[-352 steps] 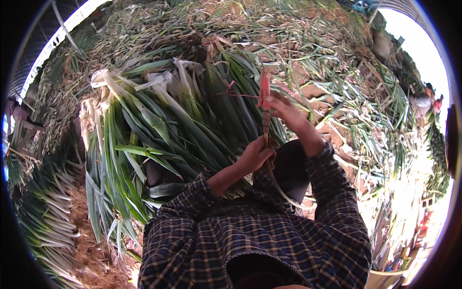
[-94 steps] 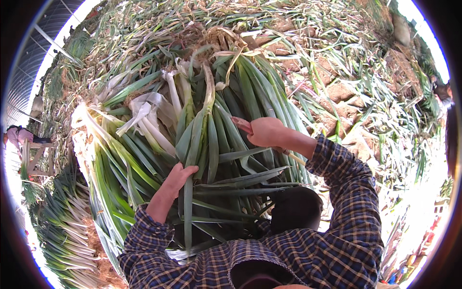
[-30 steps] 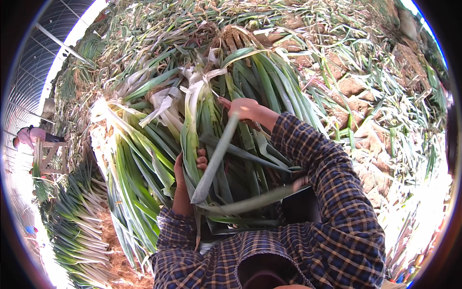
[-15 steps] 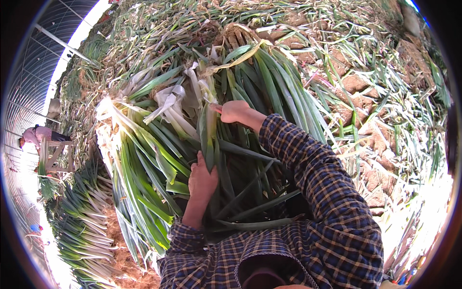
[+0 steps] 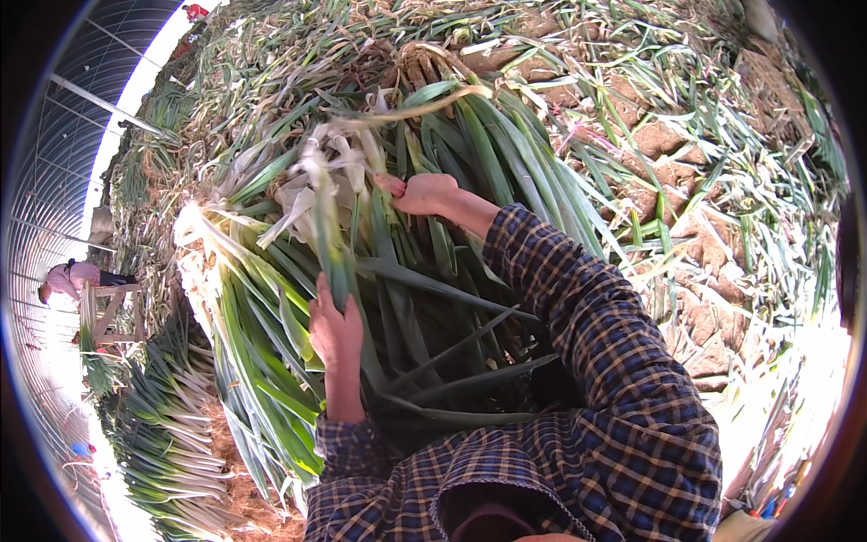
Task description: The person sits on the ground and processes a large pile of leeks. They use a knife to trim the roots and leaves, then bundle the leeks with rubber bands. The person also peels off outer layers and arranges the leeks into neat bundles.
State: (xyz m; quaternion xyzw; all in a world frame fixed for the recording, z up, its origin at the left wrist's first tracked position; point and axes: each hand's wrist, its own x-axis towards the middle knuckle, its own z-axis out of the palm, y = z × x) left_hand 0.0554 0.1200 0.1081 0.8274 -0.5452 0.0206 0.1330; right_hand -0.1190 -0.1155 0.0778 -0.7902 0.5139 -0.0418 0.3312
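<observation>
The left hand (image 5: 337,330) pinches a blurry leek (image 5: 331,248) over a big leafy pile (image 5: 257,312), the right hand (image 5: 426,194) makes a fist nearby whose inside I can't see, crossing leaves (image 5: 424,282) hide the lap, and left lie a row of leeks (image 5: 176,434), then a wooden stand (image 5: 110,312) by a bent-over person (image 5: 77,278).

Leafy stalks (image 5: 262,330), loose leaves (image 5: 298,59) on ground (image 5: 709,321).

The head-worn fisheye view looks steeply down, close over the blue-and-tan checked cloth shirt (image 5: 542,465) at six o'clock, centred on long green-and-white stalks (image 5: 433,285), the ribbed grey arched roof (image 5: 68,126) distant at ten o'clock.
</observation>
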